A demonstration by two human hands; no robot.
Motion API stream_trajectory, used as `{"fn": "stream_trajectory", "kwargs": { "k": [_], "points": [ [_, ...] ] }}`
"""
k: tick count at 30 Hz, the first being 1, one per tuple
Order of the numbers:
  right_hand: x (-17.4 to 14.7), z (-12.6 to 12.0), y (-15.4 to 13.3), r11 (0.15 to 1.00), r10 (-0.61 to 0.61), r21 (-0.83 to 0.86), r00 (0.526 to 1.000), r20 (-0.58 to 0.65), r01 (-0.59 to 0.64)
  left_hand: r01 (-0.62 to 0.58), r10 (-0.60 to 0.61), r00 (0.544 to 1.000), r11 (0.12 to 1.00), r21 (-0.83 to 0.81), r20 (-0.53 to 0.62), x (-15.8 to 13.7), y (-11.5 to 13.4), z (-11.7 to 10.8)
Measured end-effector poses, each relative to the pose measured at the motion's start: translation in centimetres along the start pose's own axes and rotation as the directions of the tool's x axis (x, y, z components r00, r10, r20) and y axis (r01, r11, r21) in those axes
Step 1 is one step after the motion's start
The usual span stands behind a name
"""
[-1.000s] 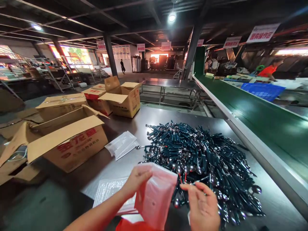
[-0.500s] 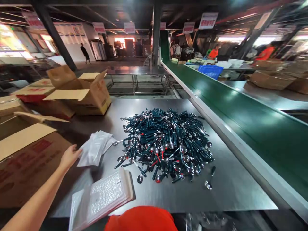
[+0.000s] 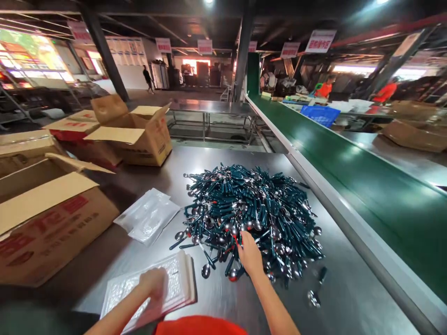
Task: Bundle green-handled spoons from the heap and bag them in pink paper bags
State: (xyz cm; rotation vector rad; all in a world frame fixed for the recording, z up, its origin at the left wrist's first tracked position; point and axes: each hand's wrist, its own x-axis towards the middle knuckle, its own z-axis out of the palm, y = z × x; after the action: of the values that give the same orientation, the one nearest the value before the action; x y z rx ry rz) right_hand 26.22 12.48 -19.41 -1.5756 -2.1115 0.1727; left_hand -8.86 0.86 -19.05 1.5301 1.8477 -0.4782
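Here the right hand [image 3: 250, 255] is reaching forward into the near edge of the spoon pile [image 3: 249, 214] on the tabletop [image 3: 349, 298], fingers curled among the dark-handled spoons — whether anything is pinched I cannot tell. The left hand [image 3: 153, 284] is resting flat on the stack of bubble mailers [image 3: 174, 279], just left of the pile.

Two hands [image 3: 250, 253], four cardboard boxes [image 3: 139, 135], one spoon pile [image 3: 251, 214]
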Motion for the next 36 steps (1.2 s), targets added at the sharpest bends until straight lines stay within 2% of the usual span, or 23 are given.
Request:
{"fn": "stream_trajectory", "kwargs": {
  "k": [2, 5, 10, 14, 18, 25, 27, 30, 33, 36],
  "points": [
    [4.7, 1.2, -1.4, 0.992, -0.101, -0.060, 0.991, 0.086, 0.107, 0.045, -0.045, 0.998, 0.999, 0.010, -0.033, 0.3, 0.0, 0.6],
    [10.5, 2.1, -2.6, 0.965, -0.177, -0.157, 0.962, 0.208, 0.212, 0.074, -0.074, 0.994, 0.997, -0.005, -0.080, 0.3, 0.0, 1.4],
    [16.5, 2.7, -3.2, 0.898, -0.210, -0.282, 0.892, 0.400, 0.338, 0.093, -0.099, 0.988, 0.994, -0.057, -0.116, 0.3, 0.2, 2.2],
    [18.3, 2.2, -2.8, 0.849, -0.235, -0.297, 0.816, 0.528, 0.436, 0.073, -0.084, 0.988, 0.994, -0.084, -0.131, 0.3, -0.1, 2.4],
    [18.3, 1.5, -1.9, 0.825, -0.266, -0.260, 0.750, 0.605, 0.502, 0.056, -0.068, 0.989, 0.994, -0.090, -0.133, 0.2, -0.2, 2.3],
    [17.7, 0.8, -1.2, 0.829, -0.322, -0.165, 0.698, 0.640, 0.534, 0.068, -0.078, 0.985, 0.995, -0.069, -0.153, -0.2, 0.0, 2.3],
    [18.0, 0.0, -1.0, 0.849, -0.350, -0.107, 0.702, 0.621, 0.518, 0.069, -0.080, 0.984, 0.995, -0.078, -0.157, -0.3, -0.1, 2.4],
    [18.4, -1.7, -0.3, 0.893, -0.389, 0.018, 0.750, 0.536, 0.450, 0.071, -0.084, 0.984, 0.994, -0.087, -0.159, -0.4, -0.3, 2.4],
    [18.5, -3.7, 0.2, 0.919, -0.393, 0.194, 0.835, 0.385, 0.343, 0.054, -0.068, 0.982, 0.995, -0.084, -0.175, -0.6, -0.4, 2.4],
    [18.3, -5.8, 0.0, 0.891, -0.308, 0.401, 0.932, 0.191, 0.212, 0.051, -0.066, 0.979, 0.995, -0.085, -0.192, -0.8, -0.3, 2.4]
  ]
}}
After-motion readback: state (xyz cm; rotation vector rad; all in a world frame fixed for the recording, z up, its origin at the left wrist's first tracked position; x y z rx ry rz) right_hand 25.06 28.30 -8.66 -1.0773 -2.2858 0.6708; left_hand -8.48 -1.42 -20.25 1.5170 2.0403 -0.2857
